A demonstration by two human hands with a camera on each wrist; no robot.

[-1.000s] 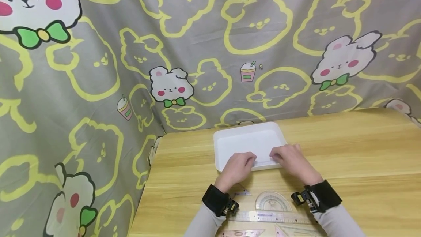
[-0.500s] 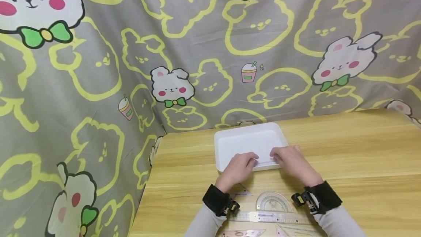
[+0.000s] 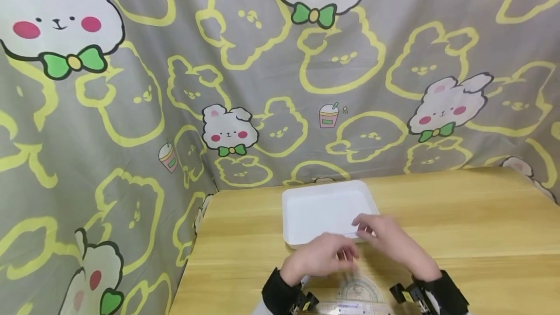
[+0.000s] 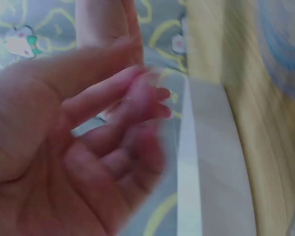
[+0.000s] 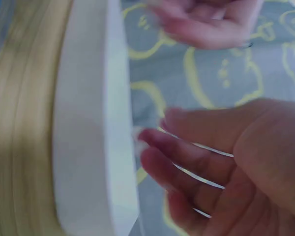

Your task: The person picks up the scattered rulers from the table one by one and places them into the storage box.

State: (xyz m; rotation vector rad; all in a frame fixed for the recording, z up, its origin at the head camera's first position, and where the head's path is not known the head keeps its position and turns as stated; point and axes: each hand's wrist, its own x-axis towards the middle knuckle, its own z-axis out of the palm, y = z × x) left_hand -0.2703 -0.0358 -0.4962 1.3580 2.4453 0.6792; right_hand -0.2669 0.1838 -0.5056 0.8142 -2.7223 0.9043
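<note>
Both hands (image 3: 350, 252) have drawn back from the white tray (image 3: 323, 210)

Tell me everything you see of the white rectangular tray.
The white rectangular tray is shallow, with rounded corners and a low raised rim; it looks like matte plastic. It lies flat on the light wooden table, near the printed curtain. Nothing shows on its visible floor. The right hand hangs at its near right corner; contact is unclear.

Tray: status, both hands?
Left hand open, over table short of tray. Right hand at tray's near rim, grip unclear. Protractor, ruler lie nearer.
</note>
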